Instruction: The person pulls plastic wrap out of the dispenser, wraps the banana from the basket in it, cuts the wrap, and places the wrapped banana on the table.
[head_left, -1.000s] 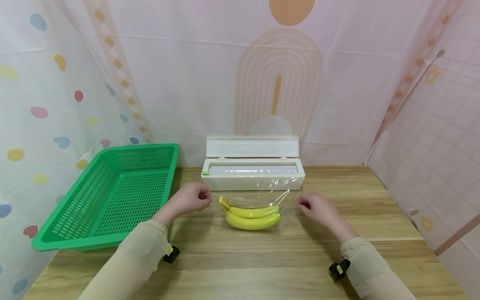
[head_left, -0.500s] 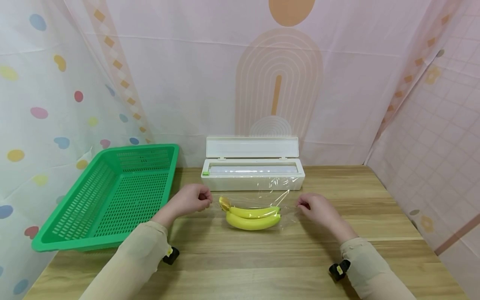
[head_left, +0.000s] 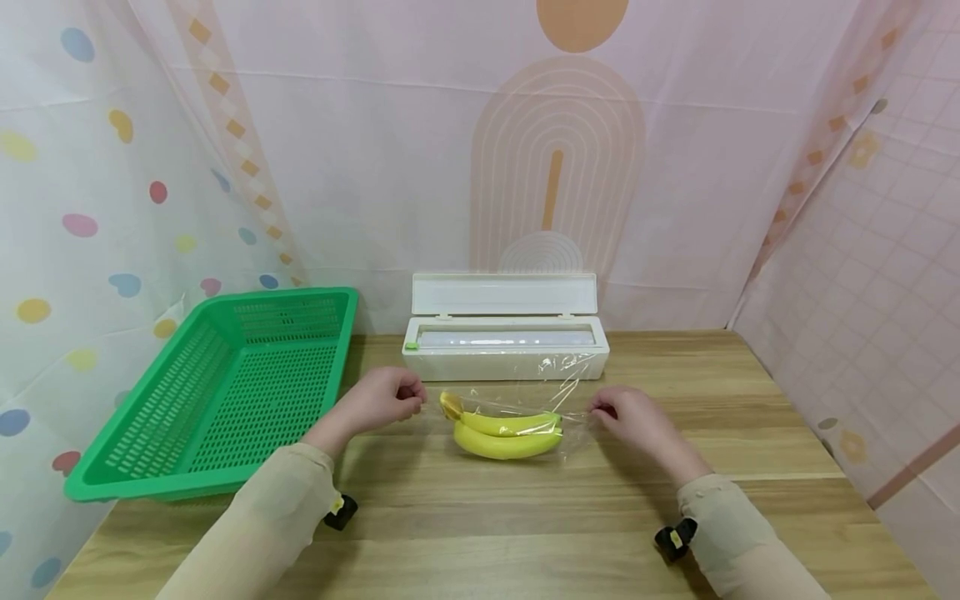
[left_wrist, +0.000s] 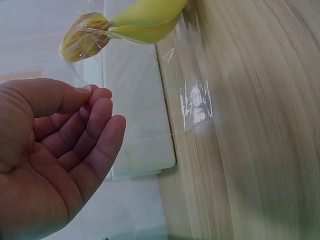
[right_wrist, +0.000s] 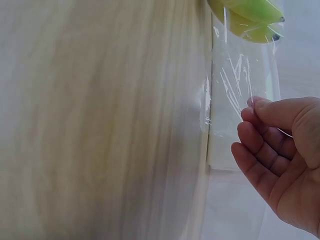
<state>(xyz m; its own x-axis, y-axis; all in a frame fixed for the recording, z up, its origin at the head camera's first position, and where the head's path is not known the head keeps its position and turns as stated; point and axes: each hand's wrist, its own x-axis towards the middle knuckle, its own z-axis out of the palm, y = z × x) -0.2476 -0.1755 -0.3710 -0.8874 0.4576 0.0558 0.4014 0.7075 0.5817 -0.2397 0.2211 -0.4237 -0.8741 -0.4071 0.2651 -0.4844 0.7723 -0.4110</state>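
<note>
Clearly, left hand [head_left: 381,396] pinched clear film [left_wrist: 197,102] | right hand [head_left: 637,417] pinched film opposite | yellow bananas [head_left: 506,442] sat between both hands, film glinting across them | open white box [head_left: 465,365] stood just behind, on worktop [head_left: 510,533].

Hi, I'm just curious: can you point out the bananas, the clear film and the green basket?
Bananas [head_left: 507,445], head view: middle of the nearer banana.
Clear film [left_wrist: 197,103], left wrist view: its bright, shiny patch.
Green basket [head_left: 168,486], head view: its near rim.
</note>
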